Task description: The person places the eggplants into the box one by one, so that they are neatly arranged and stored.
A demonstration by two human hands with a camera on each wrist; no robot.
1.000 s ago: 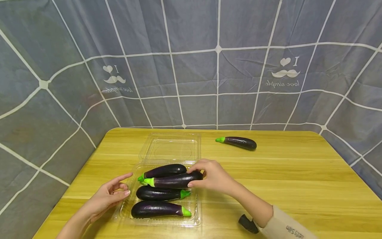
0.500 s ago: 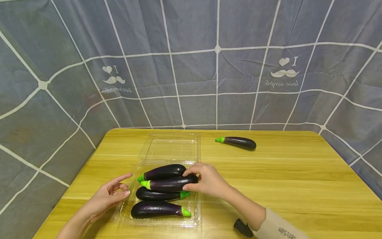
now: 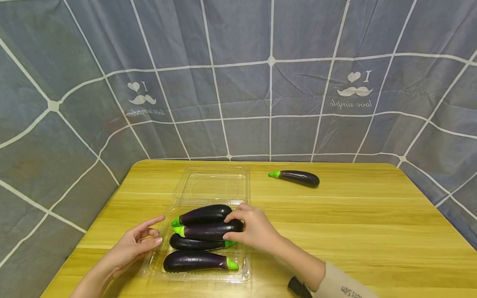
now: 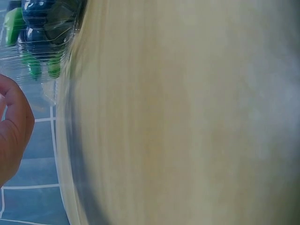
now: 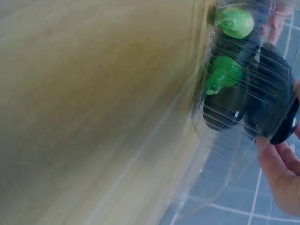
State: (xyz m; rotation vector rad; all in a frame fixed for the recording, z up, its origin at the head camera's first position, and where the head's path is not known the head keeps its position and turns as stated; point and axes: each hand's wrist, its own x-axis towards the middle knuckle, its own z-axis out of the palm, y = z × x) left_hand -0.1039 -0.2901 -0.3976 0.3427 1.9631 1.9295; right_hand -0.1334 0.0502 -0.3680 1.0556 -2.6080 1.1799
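My right hand [image 3: 253, 229] pinches the rounded end of a dark purple eggplant [image 3: 205, 231] with a light green stem, thumb on the near side and fingers on the far side. This eggplant lies over the clear plastic clamshell box [image 3: 244, 269], between one eggplant [image 3: 206, 213] behind it and another [image 3: 195, 243] in front, which it partly overlaps. Nearest the person in the box is one more eggplant [image 3: 195, 261], its stem pointing right. At the box's left wall is my left hand [image 3: 134, 244], index finger extended and thumb apart from it, fingertips right at the rim.
The box's transparent lid [image 3: 214, 185] lies folded back behind it. A single eggplant [image 3: 299, 177] rests on the wooden table [image 3: 354, 215] at the back right. A grey checked curtain [image 3: 242, 95] surrounds the table's back and sides. A black object [image 3: 298, 287] shows at the right wrist.
My right hand has moved the held eggplant left and a little nearer the person, bringing it down between its neighbours in the box. The left hand has stayed in place.
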